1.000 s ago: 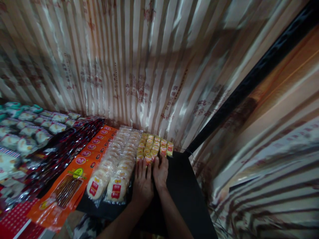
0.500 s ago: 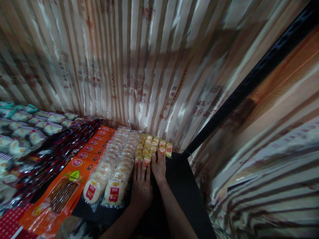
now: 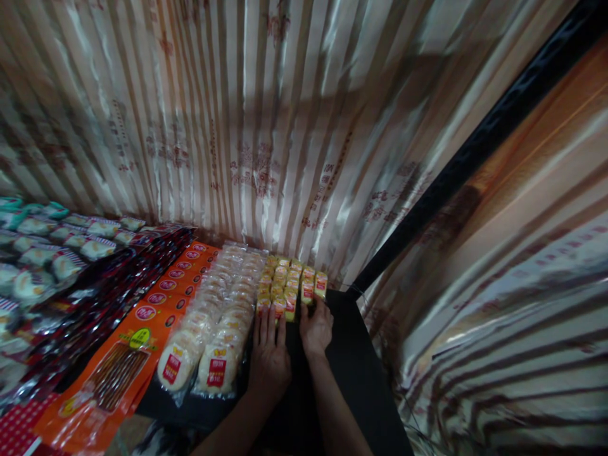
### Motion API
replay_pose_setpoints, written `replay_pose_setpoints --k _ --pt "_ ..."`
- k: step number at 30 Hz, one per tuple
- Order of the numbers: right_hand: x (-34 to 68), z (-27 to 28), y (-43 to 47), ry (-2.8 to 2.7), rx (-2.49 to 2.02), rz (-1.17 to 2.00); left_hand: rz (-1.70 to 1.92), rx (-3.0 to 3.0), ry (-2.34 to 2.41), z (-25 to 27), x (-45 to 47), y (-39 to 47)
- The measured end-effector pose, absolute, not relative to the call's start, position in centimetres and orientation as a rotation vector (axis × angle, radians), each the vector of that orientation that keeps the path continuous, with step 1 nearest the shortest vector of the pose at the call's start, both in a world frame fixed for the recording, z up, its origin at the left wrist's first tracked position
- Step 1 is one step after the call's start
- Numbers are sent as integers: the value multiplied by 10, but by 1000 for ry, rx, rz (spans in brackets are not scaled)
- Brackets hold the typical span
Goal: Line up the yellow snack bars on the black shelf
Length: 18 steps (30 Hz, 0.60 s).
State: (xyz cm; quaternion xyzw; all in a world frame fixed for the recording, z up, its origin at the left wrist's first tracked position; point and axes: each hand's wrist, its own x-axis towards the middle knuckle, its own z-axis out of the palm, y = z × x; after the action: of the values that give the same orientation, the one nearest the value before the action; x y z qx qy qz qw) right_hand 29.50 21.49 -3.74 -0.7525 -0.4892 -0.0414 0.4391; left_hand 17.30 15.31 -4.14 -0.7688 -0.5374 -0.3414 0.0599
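Observation:
Small yellow wrapped packets (image 3: pixel 280 278) with red labels stand in tight rows on the black shelf board (image 3: pixel 349 354). My left hand (image 3: pixel 270 361) lies flat with its fingers stretched forward, the tips against the front packets of the left rows. To its right, my right hand (image 3: pixel 316 328) rests its bent fingertips against the near end of two right-hand rows, at a yellow packet (image 3: pixel 307 291). Its fingers are a little apart and grasp nothing that I can see. A narrow gap separates those rows from the left block.
Left of the packets lie two rows of clear-wrapped round white crackers (image 3: pixel 217 364). Beyond are orange snack bags (image 3: pixel 118 373), dark red bags (image 3: pixel 128 278) and white packs (image 3: pixel 33 282). A printed curtain (image 3: pixel 256 126) hangs behind; a black post (image 3: pixel 427 196) slants up at the right.
My right hand has shifted right, off the side of the left block to the front of the right-hand rows. A gap now shows between the rows. My left hand stays in place.

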Motion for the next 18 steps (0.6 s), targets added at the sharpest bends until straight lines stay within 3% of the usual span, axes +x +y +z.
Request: replay_pose_setpoints --k 10,18 --pt "303 -38 239 -1215 -1844 50 -1033 -2348 -1640 -40 173 152" --pt "312 -39 235 -1230 -1835 -78 -1014 -2342 -1640 -38 173 151"
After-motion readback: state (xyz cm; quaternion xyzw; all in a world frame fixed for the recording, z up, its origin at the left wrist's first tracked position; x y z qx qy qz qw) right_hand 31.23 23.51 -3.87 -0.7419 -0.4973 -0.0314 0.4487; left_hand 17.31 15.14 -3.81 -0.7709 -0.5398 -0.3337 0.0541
